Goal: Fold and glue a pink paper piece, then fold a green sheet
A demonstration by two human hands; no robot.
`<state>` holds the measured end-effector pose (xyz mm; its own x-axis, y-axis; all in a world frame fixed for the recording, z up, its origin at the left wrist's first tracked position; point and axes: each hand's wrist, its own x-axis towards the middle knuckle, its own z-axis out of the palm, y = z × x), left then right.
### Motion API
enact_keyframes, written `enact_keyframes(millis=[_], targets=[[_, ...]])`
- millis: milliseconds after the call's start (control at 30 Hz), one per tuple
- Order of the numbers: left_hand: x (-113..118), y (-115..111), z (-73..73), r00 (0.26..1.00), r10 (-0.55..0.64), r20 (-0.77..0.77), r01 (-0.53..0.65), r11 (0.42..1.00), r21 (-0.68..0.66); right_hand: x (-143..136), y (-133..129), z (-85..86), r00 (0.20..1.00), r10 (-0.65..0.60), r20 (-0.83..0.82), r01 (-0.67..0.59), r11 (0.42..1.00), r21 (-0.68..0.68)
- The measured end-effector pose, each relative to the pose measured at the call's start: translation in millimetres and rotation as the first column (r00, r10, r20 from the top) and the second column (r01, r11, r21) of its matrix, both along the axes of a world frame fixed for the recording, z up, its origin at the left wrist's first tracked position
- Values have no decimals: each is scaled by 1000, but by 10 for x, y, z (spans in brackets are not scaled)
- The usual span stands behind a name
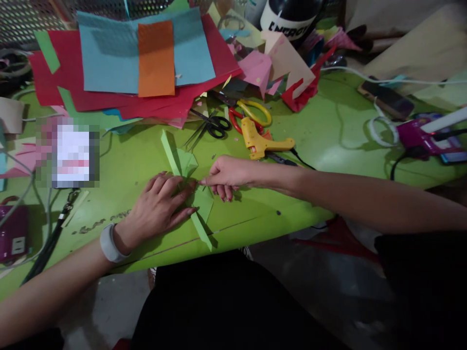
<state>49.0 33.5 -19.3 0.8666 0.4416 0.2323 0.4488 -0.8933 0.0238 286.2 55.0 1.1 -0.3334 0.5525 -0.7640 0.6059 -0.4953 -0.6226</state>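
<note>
A folded light green paper piece (203, 201) lies on the green table near its front edge, with long strips sticking out at top and bottom. My left hand (162, 200), a pale band on its wrist, presses on the paper's left side with its fingers spread. From the right, my right hand (224, 177) pinches at the middle of the paper, thumb and forefinger together; whatever is between them is too small to make out. Beyond the hands are black scissors (218, 127) and a yellow glue gun (260, 141).
Red sheets (120, 104), blue sheets (109, 58) and an orange sheet (156, 58) are stacked at the back. Yellow-handled scissors (268, 114) lie behind the glue gun. A phone (386, 97) and a purple device (414, 138) with cables stand right. A lanyard (60, 226) lies left.
</note>
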Motion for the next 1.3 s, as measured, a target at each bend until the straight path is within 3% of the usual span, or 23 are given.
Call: enact_keyframes(millis=[267,367,433,500,567,700,833,1300], targets=[[-7,5,-13,1000,8,-3,-8,999,-43,1,-10,-24,999,40,-5,-40,999,-8],[-7,35,104,1000,26,-5,-27,979,-200,22,-1,-62,996,75,-41,-75,997,15],[16,82,238,994,105,40,-86,936,-342,37,7,-94,993,95,-64,-93,995,30],[72,150,384,956,280,86,-220,881,-420,45,13,-115,992,103,-66,-101,994,34],[159,233,507,915,403,-2,-347,786,-512,41,17,-116,992,106,-65,-105,994,30],[357,414,610,879,365,-308,-466,514,-721,14,10,-73,992,109,-59,-108,994,33],[487,565,601,837,309,-452,-541,344,-767,-2,-2,-24,993,109,-42,-107,993,41],[543,688,575,807,231,-543,-590,353,-726,16,-10,-44,992,91,-85,-88,995,40]])
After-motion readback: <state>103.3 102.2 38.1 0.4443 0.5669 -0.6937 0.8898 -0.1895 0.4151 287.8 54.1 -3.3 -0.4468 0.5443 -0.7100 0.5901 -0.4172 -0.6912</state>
